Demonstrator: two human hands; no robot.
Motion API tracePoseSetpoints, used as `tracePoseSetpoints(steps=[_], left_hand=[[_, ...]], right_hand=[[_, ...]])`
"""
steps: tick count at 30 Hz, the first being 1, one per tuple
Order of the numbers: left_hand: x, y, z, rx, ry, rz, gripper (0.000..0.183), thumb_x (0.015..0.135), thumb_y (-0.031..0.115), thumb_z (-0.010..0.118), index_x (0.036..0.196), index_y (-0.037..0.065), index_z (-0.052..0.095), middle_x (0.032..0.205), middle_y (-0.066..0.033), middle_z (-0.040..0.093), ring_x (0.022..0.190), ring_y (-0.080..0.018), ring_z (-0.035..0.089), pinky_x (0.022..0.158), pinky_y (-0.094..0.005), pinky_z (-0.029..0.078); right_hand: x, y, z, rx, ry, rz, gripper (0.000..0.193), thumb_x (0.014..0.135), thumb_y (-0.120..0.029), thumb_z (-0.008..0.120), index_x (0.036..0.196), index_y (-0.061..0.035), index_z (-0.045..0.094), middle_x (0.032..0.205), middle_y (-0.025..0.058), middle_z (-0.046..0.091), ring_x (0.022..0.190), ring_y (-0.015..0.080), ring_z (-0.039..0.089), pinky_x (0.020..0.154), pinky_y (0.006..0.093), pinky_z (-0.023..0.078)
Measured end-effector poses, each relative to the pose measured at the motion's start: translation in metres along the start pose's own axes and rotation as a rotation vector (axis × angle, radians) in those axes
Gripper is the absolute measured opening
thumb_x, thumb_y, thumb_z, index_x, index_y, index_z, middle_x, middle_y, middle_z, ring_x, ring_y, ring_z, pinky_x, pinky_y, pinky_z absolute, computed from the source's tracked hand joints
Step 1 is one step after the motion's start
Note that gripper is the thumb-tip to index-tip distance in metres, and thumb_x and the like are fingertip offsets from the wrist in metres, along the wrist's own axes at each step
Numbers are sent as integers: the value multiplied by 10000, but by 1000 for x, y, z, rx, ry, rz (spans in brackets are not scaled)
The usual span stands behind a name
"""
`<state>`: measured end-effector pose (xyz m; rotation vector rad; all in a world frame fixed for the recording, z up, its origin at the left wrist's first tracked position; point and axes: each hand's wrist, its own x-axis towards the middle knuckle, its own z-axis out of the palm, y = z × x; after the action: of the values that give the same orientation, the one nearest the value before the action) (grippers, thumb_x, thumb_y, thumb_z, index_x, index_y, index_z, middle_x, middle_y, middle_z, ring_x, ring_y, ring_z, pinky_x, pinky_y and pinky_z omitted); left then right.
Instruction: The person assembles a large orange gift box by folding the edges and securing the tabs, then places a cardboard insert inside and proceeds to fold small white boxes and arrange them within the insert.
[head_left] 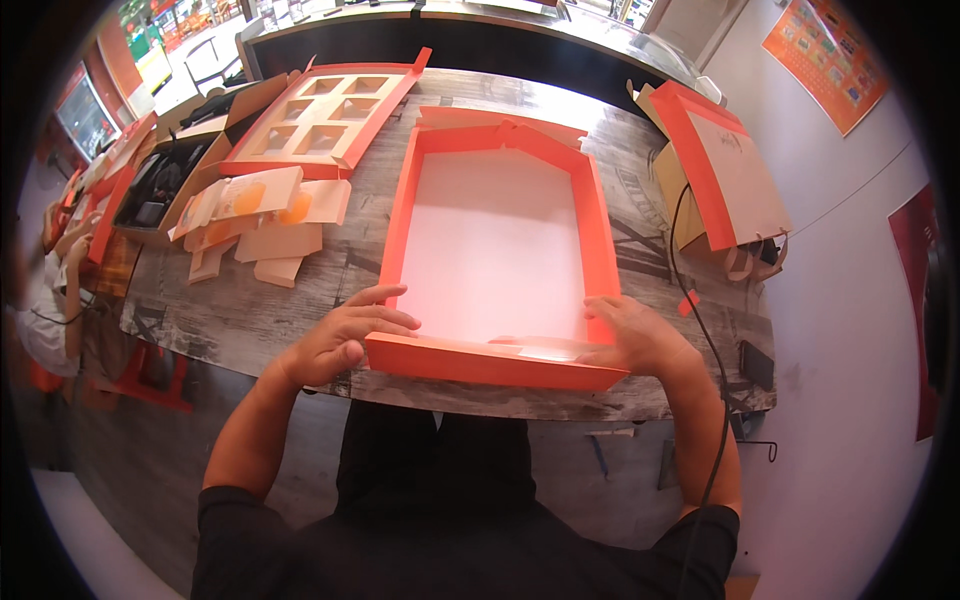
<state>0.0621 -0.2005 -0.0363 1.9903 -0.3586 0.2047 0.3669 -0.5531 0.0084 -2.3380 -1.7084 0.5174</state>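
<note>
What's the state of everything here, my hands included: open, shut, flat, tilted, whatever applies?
Box: open on top, side walls up.
Left hand: open, fingers spread at the near left corner.
Right hand: at the near right corner; grip unclear.
Six-hole tray: face up, uncovered.
Card pieces: loosely piled, overlapping.
Carton: open, black items inside.
Orange-edged box: tilted.
Cable: uncoiled, slack.

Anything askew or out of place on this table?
The box's far end looks askew: two tabs meet at an angle rather than running straight, with the far flap behind them. An orange scrap lies loose at right. No spills visible.
</note>
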Motion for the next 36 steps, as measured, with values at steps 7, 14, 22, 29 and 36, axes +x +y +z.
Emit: tracePoseSetpoints(steps=[7, 14, 22, 29, 36], left_hand=[[3, 4, -10, -83, -21, -172, 592, 1158, 454, 391, 1229, 6, 771, 1379, -165, 698, 1537, -370, 400, 1255, -504, 312], [23, 12, -33, -144, -104, -372, 554, 1169, 350, 393, 1115, -29, 794, 1279, -202, 737, 1464, -361, 508, 1210, -435, 393], [52, 24, -40, 150, -336, -518, 405, 1097, 270, 544, 913, 35, 817, 1171, -181, 781, 1352, -343, 615, 1142, -434, 467], [66, 42, 3, 609, -240, -451, 221, 875, 236, 819, 848, 66, 680, 865, -104, 747, 970, -351, 711, 1115, -444, 438], [54, 17, 42, 680, 211, -218, 189, 869, 129, 801, 872, 80, 618, 766, -77, 702, 788, -309, 693, 1193, -537, 370]], right_hand=[[10, -14, 7, -170, -60, 47, 602, 939, -562, 713, 1201, -22, 672, 1184, 180, 685, 1127, 415, 635, 981, 479, 540], [4, -10, 18, -156, 35, 23, 533, 979, -531, 680, 1116, -16, 669, 1159, 182, 667, 1093, 426, 615, 960, 495, 524], [0, -15, 18, -86, 53, 33, 464, 1031, -481, 644, 1137, -30, 622, 1145, 190, 653, 1076, 425, 611, 962, 498, 503], [2, -18, 22, -120, 75, 27, 383, 1044, -418, 634, 1076, -37, 648, 1114, 175, 649, 1061, 416, 614, 954, 490, 502], [4, -23, 33, -202, 111, 19, 299, 1035, -351, 647, 1078, -63, 712, 1148, 149, 646, 1071, 405, 610, 972, 486, 511]])
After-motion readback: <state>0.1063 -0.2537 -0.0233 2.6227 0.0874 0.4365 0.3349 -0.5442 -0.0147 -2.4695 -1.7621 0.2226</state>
